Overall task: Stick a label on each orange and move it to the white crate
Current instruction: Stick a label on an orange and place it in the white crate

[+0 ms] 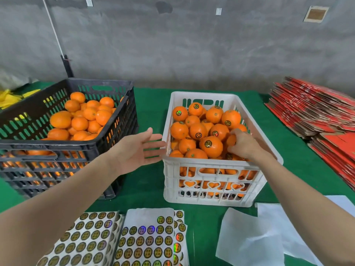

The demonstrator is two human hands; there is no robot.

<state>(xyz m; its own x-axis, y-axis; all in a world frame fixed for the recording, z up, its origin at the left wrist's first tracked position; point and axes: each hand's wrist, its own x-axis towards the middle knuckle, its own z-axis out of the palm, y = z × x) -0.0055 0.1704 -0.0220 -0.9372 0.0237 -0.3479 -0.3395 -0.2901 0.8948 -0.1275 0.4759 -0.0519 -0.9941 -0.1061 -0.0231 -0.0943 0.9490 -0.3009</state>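
A table covered in green cloth [151, 112] is set against a bare grey concrete wall [192, 54]. On the left of the table a black crate [57, 146] is seen, filled with unlabelled oranges [79, 123]. To its right, a little apart, the white crate [211, 163] is placed, heaped almost to the rim with labelled oranges [211, 145], round dark-and-gold stickers being visible on many of them.

The left hand [138, 148] is held in the gap between the two crates, its fingers straight and spread, the palm turned towards the white crate and the fingertips just beside that crate's left wall; nothing is held in it. The right hand [244, 144] is reached over the near rim into the right side of the white crate, where its fingers are curled over an orange [231, 140] resting on the heap. Whether a sticker is borne by this fruit cannot be told, as most of it is hidden by the fingers.

At the near edge, below the left forearm, sheets of round labels [146, 240] are laid overlapping. Blank white sheets [249, 237] lie to their right. Flattened red cartons [317, 116] are stacked at the far right.
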